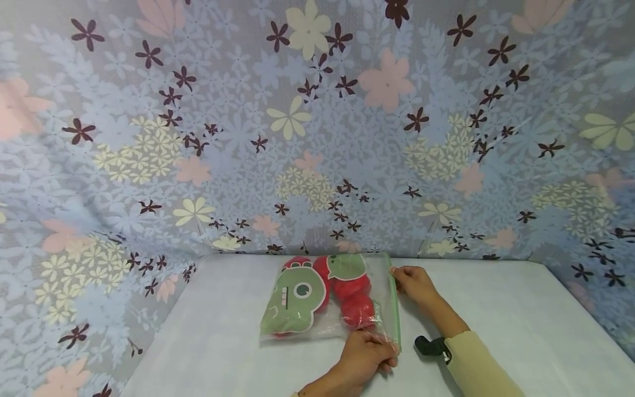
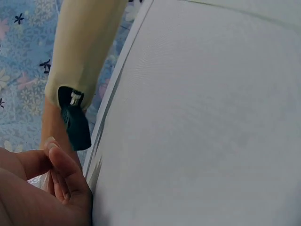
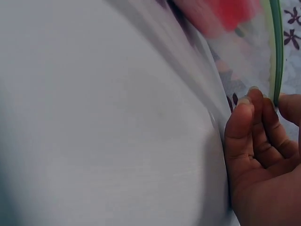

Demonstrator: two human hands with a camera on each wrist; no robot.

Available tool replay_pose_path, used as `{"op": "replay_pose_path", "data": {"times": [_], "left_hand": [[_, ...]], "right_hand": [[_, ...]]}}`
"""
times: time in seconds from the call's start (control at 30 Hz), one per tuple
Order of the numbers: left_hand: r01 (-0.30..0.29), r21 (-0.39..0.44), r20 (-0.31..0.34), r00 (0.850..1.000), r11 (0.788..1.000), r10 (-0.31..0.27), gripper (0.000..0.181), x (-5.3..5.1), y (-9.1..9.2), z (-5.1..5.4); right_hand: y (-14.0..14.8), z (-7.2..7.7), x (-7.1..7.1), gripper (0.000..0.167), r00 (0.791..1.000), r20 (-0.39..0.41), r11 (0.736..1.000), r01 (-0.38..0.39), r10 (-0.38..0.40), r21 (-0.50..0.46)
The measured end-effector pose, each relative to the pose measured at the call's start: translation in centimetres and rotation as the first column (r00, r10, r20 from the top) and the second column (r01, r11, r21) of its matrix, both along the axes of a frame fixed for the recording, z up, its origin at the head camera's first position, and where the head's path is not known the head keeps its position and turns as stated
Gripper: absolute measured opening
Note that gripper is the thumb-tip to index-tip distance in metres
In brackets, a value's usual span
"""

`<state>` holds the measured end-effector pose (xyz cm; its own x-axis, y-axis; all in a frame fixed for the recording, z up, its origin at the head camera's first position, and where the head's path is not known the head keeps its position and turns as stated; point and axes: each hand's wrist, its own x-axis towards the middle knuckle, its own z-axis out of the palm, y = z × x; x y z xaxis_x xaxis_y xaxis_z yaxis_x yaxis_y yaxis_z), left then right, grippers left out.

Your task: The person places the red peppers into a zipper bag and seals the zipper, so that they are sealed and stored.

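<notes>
A clear zip bag [image 1: 329, 329] lies on the white table, with its green zip edge [image 1: 395, 314] towards the right. The bag shows green cartoon creature shapes and round red things; whether the green shapes are printed on the plastic cannot be told. My left hand [image 1: 364, 357] pinches the bag's near right corner, below the red things. In the left wrist view, thumb and finger of that hand [image 2: 59, 188] meet at the tips. Higher up the green edge, my right hand [image 1: 415, 284] pinches the bag's far right part. The right wrist view shows the right hand [image 3: 265, 150] at the green strip's end.
The white table [image 1: 213, 331] spreads around the bag. Behind and beside it hangs a flowered cloth [image 1: 238, 165]. A dark wrist-worn device [image 1: 431, 346] sticks out from the right sleeve [image 1: 478, 364].
</notes>
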<state>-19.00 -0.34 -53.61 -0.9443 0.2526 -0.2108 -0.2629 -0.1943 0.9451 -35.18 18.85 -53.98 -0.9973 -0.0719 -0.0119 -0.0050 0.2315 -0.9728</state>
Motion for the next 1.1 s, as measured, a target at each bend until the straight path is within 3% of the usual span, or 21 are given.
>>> {"op": "replay_pose_path", "data": {"times": [0.2, 0.53, 0.9, 1.1], "left_hand": [[0.014, 0.000, 0.018, 1.000, 1.000, -0.014, 0.007, -0.3, -0.1, 0.0], [0.026, -0.052, 0.039, 0.999, 0.998, -0.024, 0.006, -0.5, 0.5, 0.3], [-0.009, -0.064, 0.016, 1.000, 0.998, 0.010, 0.007, -0.4, 1.1, 0.4], [0.003, -0.103, 0.000, 1.000, 0.995, -0.003, 0.007, -0.4, 1.5, 0.5]], "right_hand": [[-0.2, 0.6, -1.3, 0.041, 0.998, 0.033, 0.999, 0.052, -0.051, -0.013], [0.4, 1.7, -3.2, 0.042, 0.981, 0.064, 0.983, 0.178, -0.181, 0.052], [0.2, 1.4, -3.2, 0.052, 0.976, 0.045, 0.975, 0.210, -0.213, 0.076], [0.1, 0.9, -3.3, 0.057, 0.969, 0.051, 0.968, 0.238, -0.242, 0.076]]}}
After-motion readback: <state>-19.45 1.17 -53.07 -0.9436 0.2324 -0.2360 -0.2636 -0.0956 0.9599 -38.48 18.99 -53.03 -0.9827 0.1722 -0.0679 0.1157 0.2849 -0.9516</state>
